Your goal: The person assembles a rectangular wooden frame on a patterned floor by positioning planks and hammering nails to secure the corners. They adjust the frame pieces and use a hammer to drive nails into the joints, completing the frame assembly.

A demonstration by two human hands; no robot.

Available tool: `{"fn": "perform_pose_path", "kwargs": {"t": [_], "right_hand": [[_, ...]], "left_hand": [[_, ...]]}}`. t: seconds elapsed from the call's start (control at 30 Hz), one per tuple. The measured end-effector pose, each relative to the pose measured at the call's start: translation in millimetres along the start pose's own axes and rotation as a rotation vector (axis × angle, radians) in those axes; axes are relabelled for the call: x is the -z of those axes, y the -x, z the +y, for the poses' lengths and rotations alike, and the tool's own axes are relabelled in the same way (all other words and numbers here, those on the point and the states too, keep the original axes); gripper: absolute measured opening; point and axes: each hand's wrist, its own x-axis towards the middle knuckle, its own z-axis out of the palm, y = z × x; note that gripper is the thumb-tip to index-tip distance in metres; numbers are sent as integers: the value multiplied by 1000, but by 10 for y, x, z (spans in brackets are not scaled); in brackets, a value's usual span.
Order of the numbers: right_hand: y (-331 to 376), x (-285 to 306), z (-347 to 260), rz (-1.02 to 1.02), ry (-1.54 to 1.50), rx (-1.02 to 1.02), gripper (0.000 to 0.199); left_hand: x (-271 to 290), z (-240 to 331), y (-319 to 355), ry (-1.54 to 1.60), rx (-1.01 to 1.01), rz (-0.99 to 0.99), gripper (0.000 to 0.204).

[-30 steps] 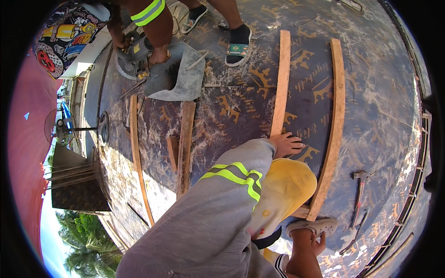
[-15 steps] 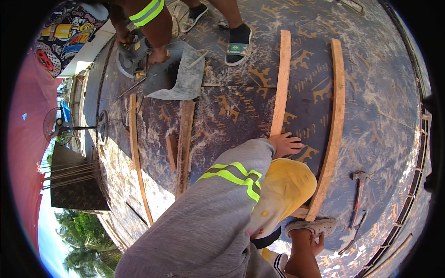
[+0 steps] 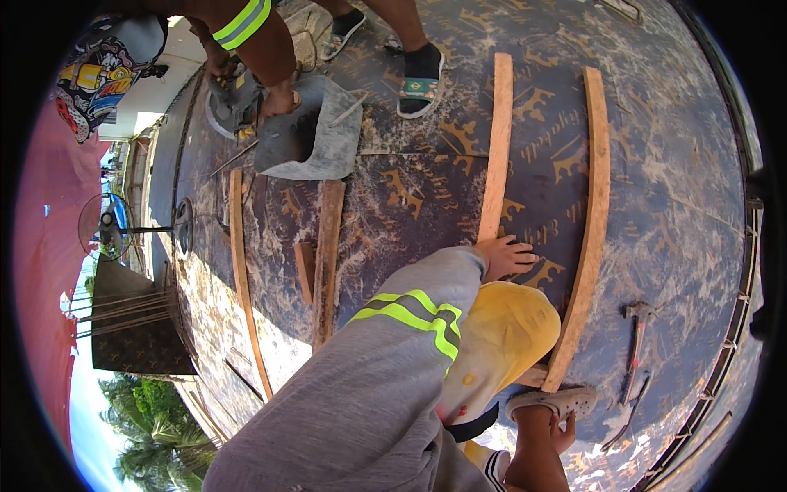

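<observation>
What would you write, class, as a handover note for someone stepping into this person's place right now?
Left hand: open, fingers spread, pressing on the near end of the straight strip.
Right hand: low by the sandal, mostly hidden; grip unclear.
Things: a curved strip lies to the right, both on the dark panel. A hammer lies further right, unheld. A co-worker is crouching at the far side.
Done: both strips are laid out.
Left: any fixing is too small to see; the hammer has not been picked up.
</observation>
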Motion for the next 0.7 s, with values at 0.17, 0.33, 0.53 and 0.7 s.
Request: {"fn": "perform_pose_path", "kwargs": {"t": [0.17, 0.33, 0.53, 0.7], "right_hand": [[35, 1, -96, -21, 44, 0, 68], [9, 17, -87, -2, 50, 14, 68], [-31, -25, 81, 16, 13, 26, 68], [55, -83, -98, -17, 42, -51, 69]], "left_hand": [[-31, -18, 57, 13, -3, -33, 60], [6, -1, 12, 16, -9, -27, 60], [20, -31, 2, 7, -36, 7, 60], [-47, -46, 135, 32, -29, -53, 62]]}}
